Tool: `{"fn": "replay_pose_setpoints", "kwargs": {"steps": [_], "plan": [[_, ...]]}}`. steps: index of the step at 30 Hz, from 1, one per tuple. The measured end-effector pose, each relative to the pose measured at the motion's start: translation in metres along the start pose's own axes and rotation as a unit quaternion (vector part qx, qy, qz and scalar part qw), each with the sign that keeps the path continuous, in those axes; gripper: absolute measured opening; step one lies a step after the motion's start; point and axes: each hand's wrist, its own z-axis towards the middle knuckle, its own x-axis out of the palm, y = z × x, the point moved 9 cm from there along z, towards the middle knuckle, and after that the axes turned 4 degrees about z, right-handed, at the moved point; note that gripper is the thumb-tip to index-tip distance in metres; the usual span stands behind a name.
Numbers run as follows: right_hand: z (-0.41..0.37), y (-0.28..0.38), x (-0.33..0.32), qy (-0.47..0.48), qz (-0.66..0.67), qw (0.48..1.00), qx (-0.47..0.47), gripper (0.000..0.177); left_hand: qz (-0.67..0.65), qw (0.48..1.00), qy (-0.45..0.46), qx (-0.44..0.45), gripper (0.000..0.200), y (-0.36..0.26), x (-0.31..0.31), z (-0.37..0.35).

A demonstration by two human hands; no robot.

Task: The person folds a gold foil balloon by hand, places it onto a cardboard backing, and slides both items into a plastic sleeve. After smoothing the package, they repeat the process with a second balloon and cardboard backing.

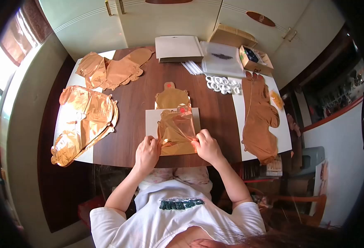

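A shiny gold foil sheet (175, 130) lies over a white card (151, 123) near the front edge of the table, directly before me. My left hand (147, 153) pinches the foil's left edge. On the opposite side my right hand (207, 146) has its fingers closed on the right edge. The foil is creased between the two hands, and a small red mark shows near its top. Just beyond it, partly covered, is another gold foil piece (171, 98) with a narrow tab at its far end.
Gold foil pieces (87, 115) lie at the left, with more foil (124, 70) behind them. Copper-coloured foil (258, 120) lies at the right. Farther back are white rings (223, 84), a white box (179, 47), clear plastic bags (221, 62) and a small carton (258, 66).
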Motion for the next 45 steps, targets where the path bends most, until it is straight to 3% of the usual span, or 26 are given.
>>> {"fn": "replay_pose_setpoints", "kwargs": {"steps": [5,8,14,17,20,23,25,26,30,41,45], "plan": [[-0.001,0.011,-0.018,-0.092,-0.013,0.996,-0.015,0.041,0.02,0.999,-0.004,-0.026,0.014,0.005,0.006,-0.003],[0.003,0.018,-0.021,-0.093,-0.023,0.994,-0.057,0.041,0.044,0.997,0.014,-0.061,0.015,0.012,0.011,0.004],[-0.003,0.019,-0.011,-0.076,-0.117,0.989,-0.041,0.039,0.057,0.996,0.029,-0.059,0.016,0.011,0.006,0.003],[-0.015,0.025,-0.011,-0.082,-0.132,0.986,-0.055,0.037,0.072,0.996,0.049,-0.008,0.015,0.005,0.009,-0.008],[-0.032,0.029,-0.012,-0.091,-0.123,0.987,-0.049,0.037,-0.02,0.996,0.029,-0.085,0.014,0.005,-0.009,-0.022],[-0.042,0.035,-0.01,-0.099,-0.119,0.986,-0.062,0.037,-0.06,0.996,-0.055,0.049,0.022,-0.047,-0.041,-0.045],[-0.044,0.036,-0.012,-0.098,-0.127,0.986,-0.053,0.037,-0.117,0.976,0.035,0.18,0.039,-0.082,-0.018,-0.069],[-0.044,0.036,-0.012,-0.097,-0.131,0.985,-0.05,0.037,-0.082,0.976,0.113,0.165,0.057,-0.091,-0.005,-0.079],[-0.043,0.035,-0.011,-0.104,-0.128,0.985,-0.056,0.036,0.077,0.976,0.158,0.132,0.077,-0.086,0.016,-0.083],[-0.045,0.03,-0.012,-0.104,-0.101,0.988,-0.046,0.034,0.102,0.967,0.17,0.159,0.087,-0.072,0.02,-0.063],[-0.047,0.036,-0.022,-0.09,-0.07,0.993,-0.039,0.053,0.116,0.965,0.175,0.16,0.089,-0.072,0.022,-0.064]]}}
